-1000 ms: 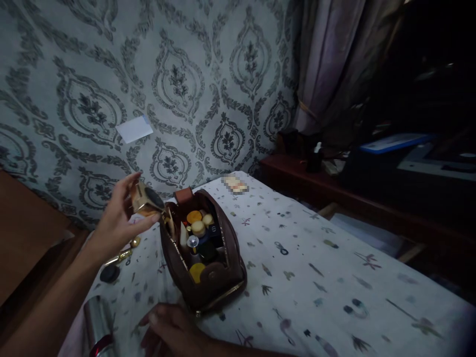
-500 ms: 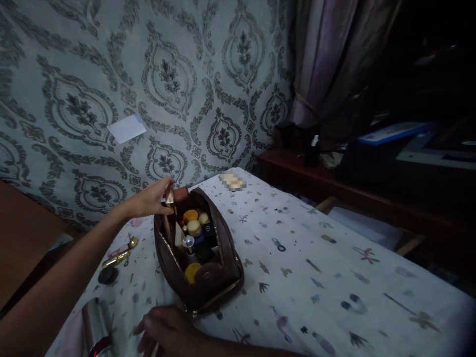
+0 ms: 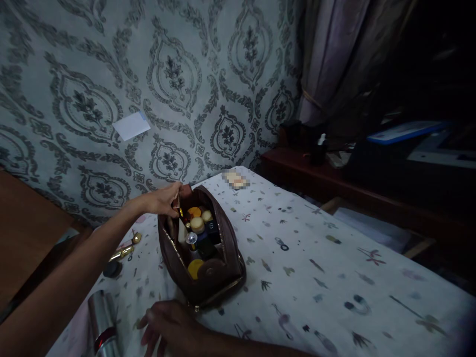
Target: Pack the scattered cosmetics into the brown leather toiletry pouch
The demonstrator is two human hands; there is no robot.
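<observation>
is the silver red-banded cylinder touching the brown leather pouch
Apart: the head view shows white patterned cloth between the silver red-banded cylinder and the brown leather pouch.

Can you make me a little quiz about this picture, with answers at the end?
1. Which hand holds a small gold-coloured object at the open, dark brown, leather-look bag?
2. True or false: the shiny silver cylinder with a red band is inside the bag.
3. What is on the grey patterned wallpaper? A) a clock; B) a white rectangular sheet; C) a mirror.

Key: 1. The left hand. 2. False; it is outside, on the white patterned cloth. 3. B.
</observation>
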